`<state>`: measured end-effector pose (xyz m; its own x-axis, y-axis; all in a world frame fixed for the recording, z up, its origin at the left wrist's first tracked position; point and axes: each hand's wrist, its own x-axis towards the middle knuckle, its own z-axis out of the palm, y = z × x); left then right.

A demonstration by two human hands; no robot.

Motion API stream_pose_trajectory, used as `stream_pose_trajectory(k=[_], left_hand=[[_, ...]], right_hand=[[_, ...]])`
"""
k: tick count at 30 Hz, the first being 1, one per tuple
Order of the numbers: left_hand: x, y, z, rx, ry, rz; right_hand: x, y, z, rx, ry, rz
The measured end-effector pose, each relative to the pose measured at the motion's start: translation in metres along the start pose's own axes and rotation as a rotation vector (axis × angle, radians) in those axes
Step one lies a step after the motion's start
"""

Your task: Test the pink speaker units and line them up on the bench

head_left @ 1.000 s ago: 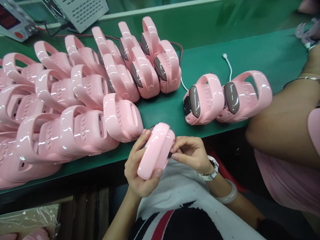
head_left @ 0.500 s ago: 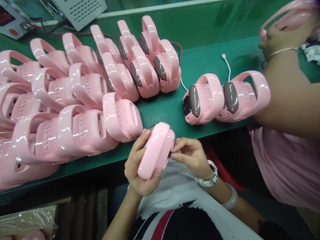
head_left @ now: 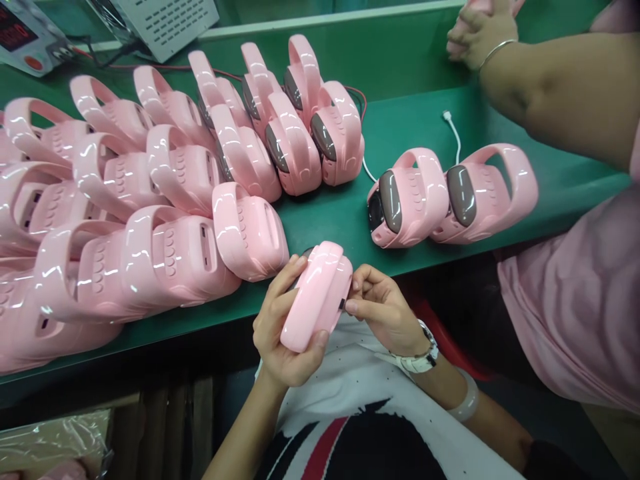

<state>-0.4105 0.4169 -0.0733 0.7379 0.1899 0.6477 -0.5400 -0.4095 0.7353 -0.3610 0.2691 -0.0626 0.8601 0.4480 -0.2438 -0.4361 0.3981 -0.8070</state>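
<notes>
A glossy pink device (head_left: 320,293) with a broad handle is tilted in front of my body, near the table's front edge. My left hand (head_left: 287,327) is wrapped round it, fingers on its far left side and thumb on its lower end. At the device's right side, my right hand (head_left: 383,308) has thumb and index finger pinched together beside a small black piece (head_left: 343,304). The fingertips touch or nearly touch that piece, which sits at the device's side.
Several pink devices (head_left: 190,253) stand in rows on the green table (head_left: 325,227) at the left. Two more (head_left: 413,200) stand at the right, near a white cable (head_left: 453,130). A co-worker's hand (head_left: 487,33) holds a pink item at the upper right. Grey equipment (head_left: 170,27) is behind.
The black piece now shows more at the device's side, and my right fingers have shifted slightly. The co-worker's arm has moved left and away toward the back wall.
</notes>
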Motion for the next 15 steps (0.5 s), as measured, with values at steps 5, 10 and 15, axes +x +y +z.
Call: stream_pose_trajectory(k=[5,10,15], left_hand=[[-0.0004,-0.0006,0.0005,-0.015,0.003,0.003],[-0.0001,-0.0011,-0.0002,-0.03,-0.004,0.018],[0.0006,-0.0016,-0.0012,-0.022,-0.006,0.024]], right_hand=[[0.0004,0.0021,-0.0017,0.032,-0.008,0.004],[-0.0004,0.0038,-0.0007,0.059,0.016,0.016],[-0.0003,0.0038,-0.0007,0.054,0.031,0.033]])
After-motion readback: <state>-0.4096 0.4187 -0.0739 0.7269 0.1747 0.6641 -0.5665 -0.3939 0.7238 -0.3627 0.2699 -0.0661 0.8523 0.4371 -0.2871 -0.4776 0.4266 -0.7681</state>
